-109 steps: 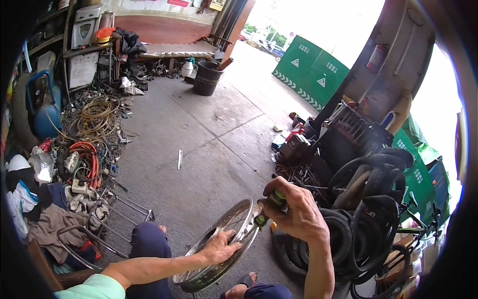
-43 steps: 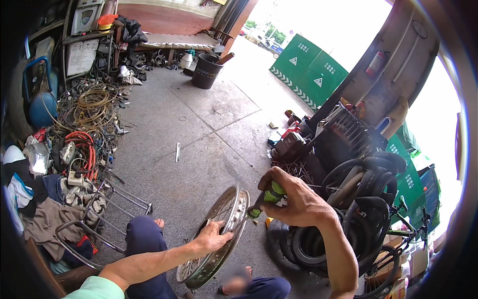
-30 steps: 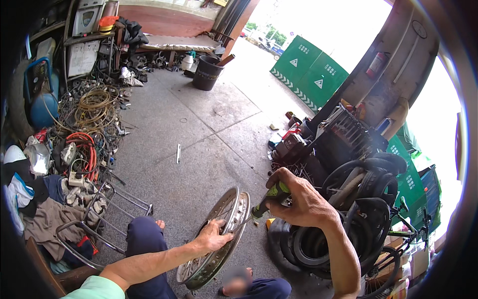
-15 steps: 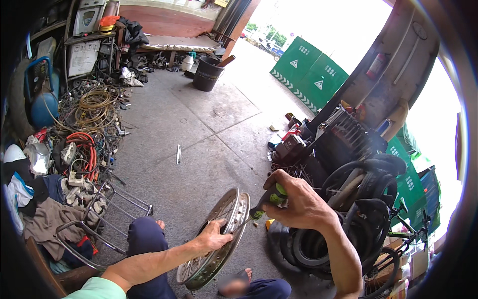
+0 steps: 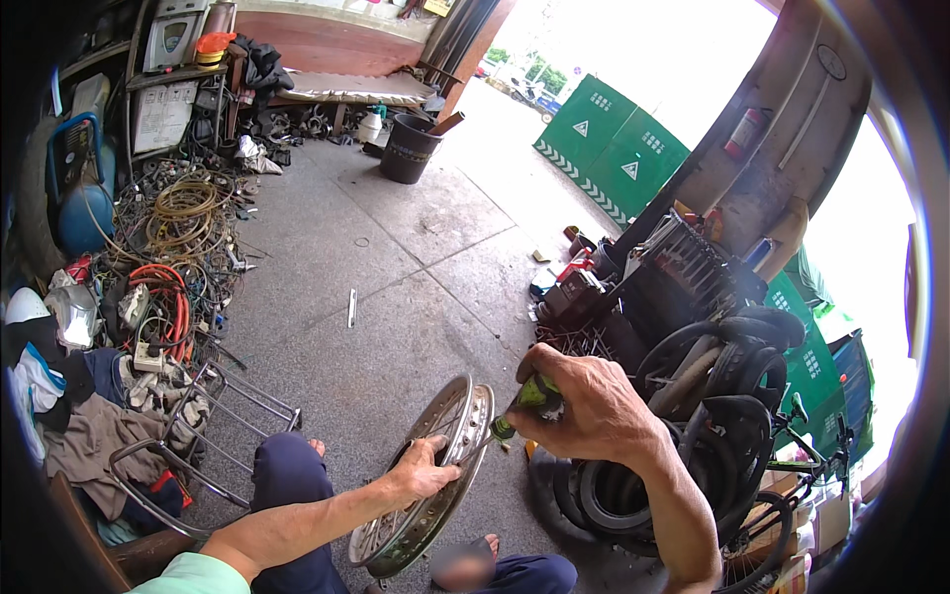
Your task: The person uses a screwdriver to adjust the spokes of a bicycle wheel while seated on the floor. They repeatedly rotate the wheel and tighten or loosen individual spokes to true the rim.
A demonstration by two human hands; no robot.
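Observation:
A silver spoked wheel rim [image 5: 416,530] stands tilted between my legs, low in the middle. My left hand [image 5: 421,475] grips it at the right side, fingertips at the spokes and at the thin shaft of a screwdriver. My right hand [image 5: 594,406] is closed around the green-and-black screwdriver handle [image 5: 537,389], just right of the rim, with the shaft angled down-left to my left fingers. Whether the tip sits in the rim is hidden.
Chrome tubular rack [image 5: 233,401] and tangled hoses [image 5: 188,213] lie on the left. Black tires [image 5: 638,495] are heaped at the right beside a bicycle [image 5: 792,475]. A black bucket [image 5: 404,153] stands toward the green barrier [image 5: 594,148] at the doorway.
Since 3.6 seconds ago the rim has risen more upright and my right arm has shifted right. Over the last second my right hand has turned slightly on the screwdriver; my left stays put.

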